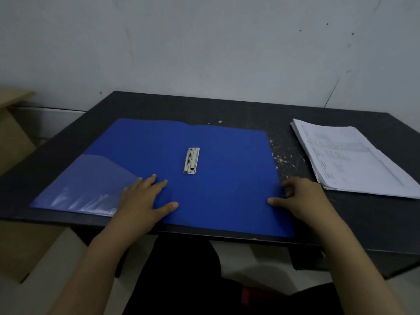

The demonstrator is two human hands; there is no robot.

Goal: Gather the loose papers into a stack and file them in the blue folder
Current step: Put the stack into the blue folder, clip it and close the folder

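Cardboard (13, 142), tan and matte, at the far left beyond the table's edge, with pale floor (56, 258) below. Then a dark table (227, 110), matte black, chipped and speckled pale toward the right, its far edge against a grey-white wall (204, 42) and its near edge running across the lower middle. Flat on it, opened wide, the blue folder (216, 155): smooth plastic, rectangular, far edge slightly wavy, near right corner reaching out to the table's front edge. On the left flap, a clear glossy pocket (91, 185) cut on a slant, catching streaks of light. Bare dark strip between the folder's left edge and the table's left side; a wider bare band behind the folder up to the wall. Left hand (145, 198) palm down on the folder beside the pocket, fingers straight and spread, gripping nothing. Near the fold, a small metal clip (191, 160), pale, oblong, lying flat. Right hand (302, 198) at the folder's right edge, thumb laid on the blue surface, fingers loosely bent at the edge; whether they pinch it, impossible to tell. Speckled gap of bare table next. Then the stack of papers (354, 160), white, printed, edges slightly fanned, apart from the folder, its right corner cut off by the frame.
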